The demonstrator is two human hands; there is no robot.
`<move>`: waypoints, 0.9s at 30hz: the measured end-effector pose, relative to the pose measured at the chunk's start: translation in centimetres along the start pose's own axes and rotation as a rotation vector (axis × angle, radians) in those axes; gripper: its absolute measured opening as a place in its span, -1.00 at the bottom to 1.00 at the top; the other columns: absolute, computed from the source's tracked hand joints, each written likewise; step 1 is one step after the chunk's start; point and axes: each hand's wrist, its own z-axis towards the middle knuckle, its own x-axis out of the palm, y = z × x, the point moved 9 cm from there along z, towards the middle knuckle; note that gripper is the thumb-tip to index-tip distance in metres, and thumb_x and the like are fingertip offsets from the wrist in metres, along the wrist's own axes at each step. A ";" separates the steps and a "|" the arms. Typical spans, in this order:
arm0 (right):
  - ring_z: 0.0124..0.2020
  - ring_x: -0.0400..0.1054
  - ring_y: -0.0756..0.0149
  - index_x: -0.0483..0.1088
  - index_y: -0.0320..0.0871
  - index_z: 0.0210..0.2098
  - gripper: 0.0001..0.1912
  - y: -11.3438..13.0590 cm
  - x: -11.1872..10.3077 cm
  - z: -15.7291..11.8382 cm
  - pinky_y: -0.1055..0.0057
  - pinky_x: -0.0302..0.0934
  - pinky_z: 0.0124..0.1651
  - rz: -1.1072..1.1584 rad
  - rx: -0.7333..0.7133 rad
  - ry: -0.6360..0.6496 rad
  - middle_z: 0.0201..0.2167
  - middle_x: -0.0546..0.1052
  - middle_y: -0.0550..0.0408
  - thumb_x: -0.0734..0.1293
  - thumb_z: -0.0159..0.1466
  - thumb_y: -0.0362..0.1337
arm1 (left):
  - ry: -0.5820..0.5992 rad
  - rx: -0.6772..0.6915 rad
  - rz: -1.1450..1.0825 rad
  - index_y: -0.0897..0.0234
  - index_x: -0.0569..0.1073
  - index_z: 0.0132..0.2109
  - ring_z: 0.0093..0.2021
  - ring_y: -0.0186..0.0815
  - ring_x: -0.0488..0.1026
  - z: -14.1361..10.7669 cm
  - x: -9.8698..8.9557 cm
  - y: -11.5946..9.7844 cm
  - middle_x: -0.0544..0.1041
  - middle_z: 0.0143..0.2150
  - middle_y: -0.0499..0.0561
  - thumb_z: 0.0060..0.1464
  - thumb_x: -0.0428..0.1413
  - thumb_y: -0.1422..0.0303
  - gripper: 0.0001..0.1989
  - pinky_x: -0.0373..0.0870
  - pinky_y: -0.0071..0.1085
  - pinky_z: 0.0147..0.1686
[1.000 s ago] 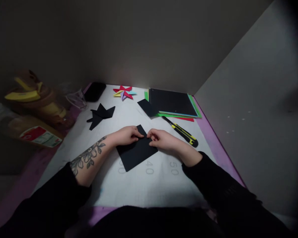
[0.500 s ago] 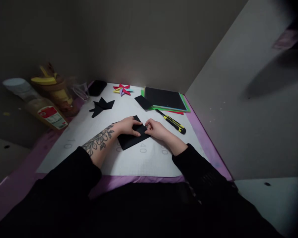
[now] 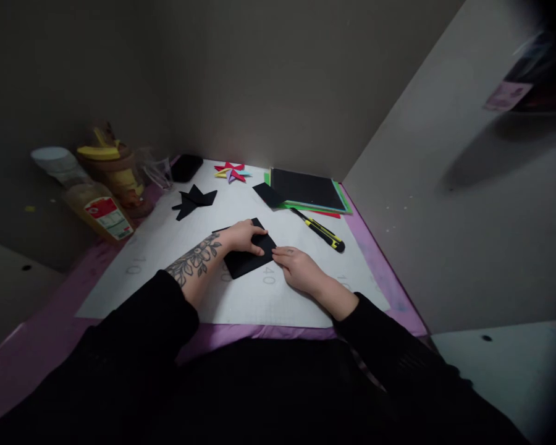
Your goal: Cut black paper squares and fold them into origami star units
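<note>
A black sheet of paper (image 3: 248, 264) lies on the white gridded mat (image 3: 167, 296) in front of me. My left hand (image 3: 244, 237) rests on top of it, thumb and fingers spread apart and pressing it down. At the sheet's right corner, my right hand (image 3: 299, 266) touches the edge with its fingers stretched out and lying together. Part of the paper is hidden under the left hand. Farther back sit a folded black paper piece (image 3: 194, 199) with pointed arms and a small multicoloured paper star (image 3: 231, 173).
A yellow and black utility knife (image 3: 322, 233) lies right of the paper. Behind it is a stack of coloured paper (image 3: 308, 188) with a small black piece (image 3: 267, 194) overlapping it. A phone (image 3: 186, 167), a clear cup (image 3: 160, 172) and a bottle (image 3: 104, 213) stand or lie at left.
My right hand has slid down along the paper's right edge, and its pinched fingers have straightened out. My left hand stays on the sheet. The camera view has shifted slightly.
</note>
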 end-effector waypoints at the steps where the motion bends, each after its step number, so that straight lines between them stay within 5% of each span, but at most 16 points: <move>1: 0.03 0.33 0.16 0.47 -0.26 -0.07 -0.58 -0.1 0.0 -0.3 0.16 0.25 0.08 -0.026 0.017 0.008 -0.02 0.49 -0.16 0.16 0.14 -0.55 | -0.005 0.002 -0.008 0.18 0.29 0.22 -0.04 -0.08 0.33 0.0 0.0 0.0 0.37 -0.02 0.15 -0.16 0.18 -0.04 -0.21 0.22 -0.33 -0.06; 10: 0.15 0.15 0.04 0.42 -0.13 0.02 -0.52 1.6 0.1 -0.3 0.03 0.07 0.13 -0.148 0.009 0.091 0.07 0.43 -0.05 0.22 0.14 -0.53 | -0.003 -0.003 -0.015 0.16 0.29 0.22 -0.03 -0.07 0.32 -0.2 0.0 -0.1 0.38 0.01 0.15 -0.15 0.18 -0.02 -0.22 0.22 -0.32 -0.04; 27: -0.19 0.21 0.11 0.32 -0.21 0.07 -0.62 10.3 2.9 2.1 0.22 0.10 -0.20 -0.296 -0.126 0.267 -0.18 0.41 -0.14 0.16 0.27 -0.40 | -0.006 -0.006 -0.038 0.14 0.31 0.21 -0.03 -0.09 0.33 -0.3 0.0 0.0 0.37 0.01 0.14 -0.09 0.17 0.03 -0.30 0.21 -0.33 -0.04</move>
